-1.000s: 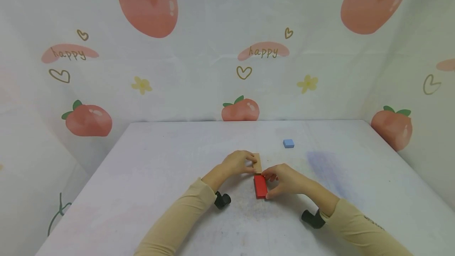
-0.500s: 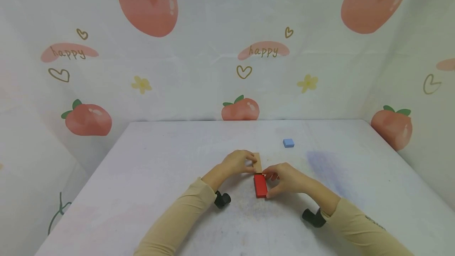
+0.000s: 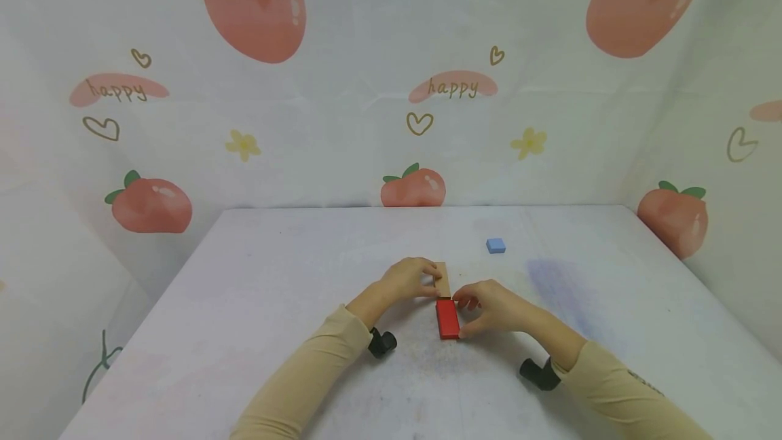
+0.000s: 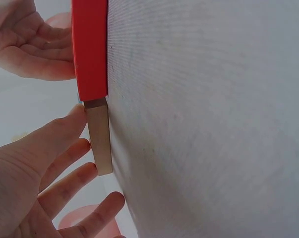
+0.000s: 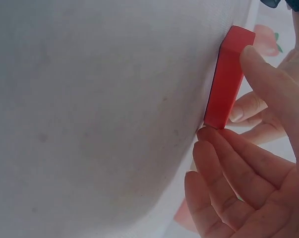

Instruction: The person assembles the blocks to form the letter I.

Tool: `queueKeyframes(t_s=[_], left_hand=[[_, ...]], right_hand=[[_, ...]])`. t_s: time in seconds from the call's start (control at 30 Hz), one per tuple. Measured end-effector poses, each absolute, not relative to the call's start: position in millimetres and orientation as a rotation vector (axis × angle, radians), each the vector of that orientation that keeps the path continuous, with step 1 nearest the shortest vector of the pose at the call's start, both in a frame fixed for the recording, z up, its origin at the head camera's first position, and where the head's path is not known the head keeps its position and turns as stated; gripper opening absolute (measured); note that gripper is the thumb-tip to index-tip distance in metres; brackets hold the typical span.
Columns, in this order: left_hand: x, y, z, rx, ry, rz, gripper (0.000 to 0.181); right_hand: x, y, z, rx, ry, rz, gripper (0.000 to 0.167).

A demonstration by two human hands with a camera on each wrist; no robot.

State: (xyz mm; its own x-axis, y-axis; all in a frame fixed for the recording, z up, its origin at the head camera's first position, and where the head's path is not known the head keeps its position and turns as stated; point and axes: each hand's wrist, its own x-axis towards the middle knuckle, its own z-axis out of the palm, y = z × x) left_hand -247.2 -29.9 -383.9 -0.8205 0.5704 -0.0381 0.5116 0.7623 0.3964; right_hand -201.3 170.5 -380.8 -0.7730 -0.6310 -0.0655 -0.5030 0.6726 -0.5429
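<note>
In the head view, a red rectangular block [image 3: 448,320] and a plain wooden block [image 3: 442,281] lie end to end on the table. My left hand [image 3: 408,280] rests against the wooden block from the left. Its thumb touches near the joint, and its fingers reach along the block with gaps between them. Beside the red block is my right hand [image 3: 497,306], its thumb by the near end and its fingertips by the far end. The right wrist view shows that thumb overlapping the red block's [image 5: 227,82] edge; whether it presses cannot be seen.
A small blue block [image 3: 496,246] lies farther back, right of the wooden one. The white table [image 3: 293,257] carries a faint purple stain at the right. Behind it hangs a fruit-patterned cloth [image 3: 342,87]. Each wrist wears a black camera [image 3: 382,343].
My right thumb and fingertips have shifted very slightly rightward off the red block's side. The left hand keeps its place, and both blocks stay end to end.
</note>
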Motion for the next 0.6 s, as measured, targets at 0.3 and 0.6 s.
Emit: queueKeyframes(t_s=[0.3,0.6], left_hand=[[-247.4,-28.8,-383.8,0.869,2.803,0.531,0.038],[-247.1,-29.0,-382.4,0.863,2.795,0.560,0.037]], right_hand=[[-203.2,170.1,-380.8,-0.937,2.660,-0.742,0.048],[-204.5,168.8,-380.2,-0.911,2.666,-0.735,0.048]])
